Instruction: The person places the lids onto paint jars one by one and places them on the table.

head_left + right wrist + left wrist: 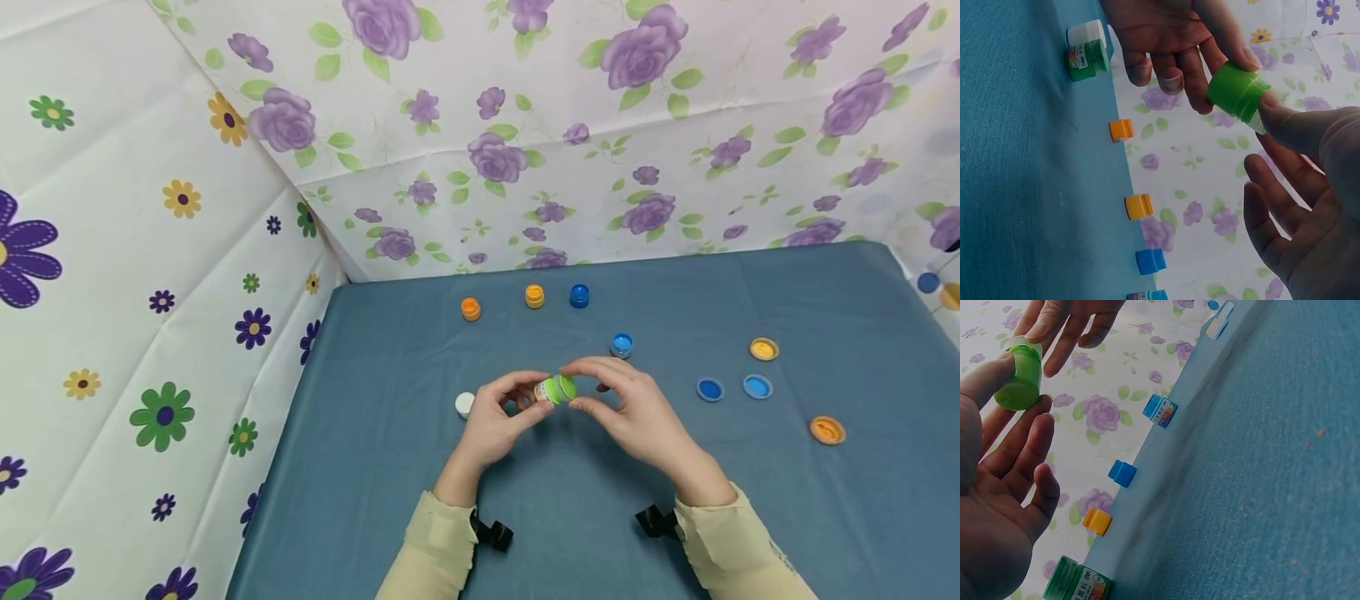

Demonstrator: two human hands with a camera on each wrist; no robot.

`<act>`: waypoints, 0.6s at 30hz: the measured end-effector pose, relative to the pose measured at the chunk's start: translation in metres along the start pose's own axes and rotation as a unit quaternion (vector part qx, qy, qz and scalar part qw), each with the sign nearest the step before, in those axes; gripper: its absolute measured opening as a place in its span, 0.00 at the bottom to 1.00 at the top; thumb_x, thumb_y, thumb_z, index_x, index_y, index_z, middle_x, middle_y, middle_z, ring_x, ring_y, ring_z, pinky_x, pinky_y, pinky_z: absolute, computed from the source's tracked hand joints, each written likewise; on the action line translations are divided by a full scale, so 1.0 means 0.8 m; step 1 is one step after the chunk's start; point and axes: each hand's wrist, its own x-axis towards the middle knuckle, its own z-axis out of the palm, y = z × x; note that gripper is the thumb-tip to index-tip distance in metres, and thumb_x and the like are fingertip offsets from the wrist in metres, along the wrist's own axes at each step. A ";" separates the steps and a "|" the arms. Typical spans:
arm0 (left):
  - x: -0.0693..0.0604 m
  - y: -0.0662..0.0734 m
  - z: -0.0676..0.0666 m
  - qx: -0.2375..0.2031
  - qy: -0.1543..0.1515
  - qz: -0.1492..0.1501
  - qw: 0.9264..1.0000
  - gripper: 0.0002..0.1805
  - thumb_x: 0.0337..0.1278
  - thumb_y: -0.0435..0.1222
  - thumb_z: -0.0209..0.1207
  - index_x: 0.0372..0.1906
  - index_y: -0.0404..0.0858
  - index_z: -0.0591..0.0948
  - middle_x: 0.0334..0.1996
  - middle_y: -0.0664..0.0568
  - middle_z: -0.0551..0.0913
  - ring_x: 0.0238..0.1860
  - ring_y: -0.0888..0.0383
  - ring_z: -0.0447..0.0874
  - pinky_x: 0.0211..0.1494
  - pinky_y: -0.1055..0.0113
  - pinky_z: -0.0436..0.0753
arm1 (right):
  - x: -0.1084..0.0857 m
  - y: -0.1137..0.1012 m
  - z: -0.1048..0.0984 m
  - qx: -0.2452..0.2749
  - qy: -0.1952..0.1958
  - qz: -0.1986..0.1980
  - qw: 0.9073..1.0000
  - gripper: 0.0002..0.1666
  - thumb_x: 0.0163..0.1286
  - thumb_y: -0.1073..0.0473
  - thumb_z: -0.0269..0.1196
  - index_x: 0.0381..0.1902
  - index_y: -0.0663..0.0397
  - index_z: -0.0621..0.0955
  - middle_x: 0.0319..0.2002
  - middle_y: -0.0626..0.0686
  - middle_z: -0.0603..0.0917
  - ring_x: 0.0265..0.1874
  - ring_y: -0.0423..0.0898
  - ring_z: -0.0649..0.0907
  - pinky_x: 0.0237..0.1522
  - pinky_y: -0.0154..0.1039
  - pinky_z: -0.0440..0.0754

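Observation:
A small light-green jar [556, 389] is held above the cloth between both hands. The left hand [498, 417] grips its body with thumb and fingers; in the left wrist view the jar [1021, 378] is tilted, its lidded end up. The thumb and fingertips of the right hand [637, 412] pinch the lid end. In the right wrist view both hands meet at the jar [1235, 90], the right thumb [1291, 122] on its lid end. Close behind the left hand stands a white-topped jar [465, 405]; a dark green jar [1085, 60] shows beside it in the right wrist view.
Orange [470, 309], yellow [534, 297], dark blue [579, 296] and light blue [621, 345] jars stand uncovered beyond the hands. Loose lids lie at the right: yellow [763, 349], dark blue [709, 389], light blue [757, 387] and orange [827, 430]. Flowered cloth hangs behind and at the left.

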 end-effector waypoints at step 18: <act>-0.002 -0.002 0.000 -0.001 -0.022 0.005 1.000 0.18 0.69 0.32 0.71 0.60 0.36 0.87 0.44 0.47 0.87 0.38 0.55 0.80 0.44 0.63 0.81 | 0.000 -0.003 -0.004 -0.032 -0.029 -0.002 0.999 0.26 0.68 0.57 0.77 0.63 0.45 0.86 0.59 0.45 0.86 0.62 0.48 0.81 0.58 0.53 0.83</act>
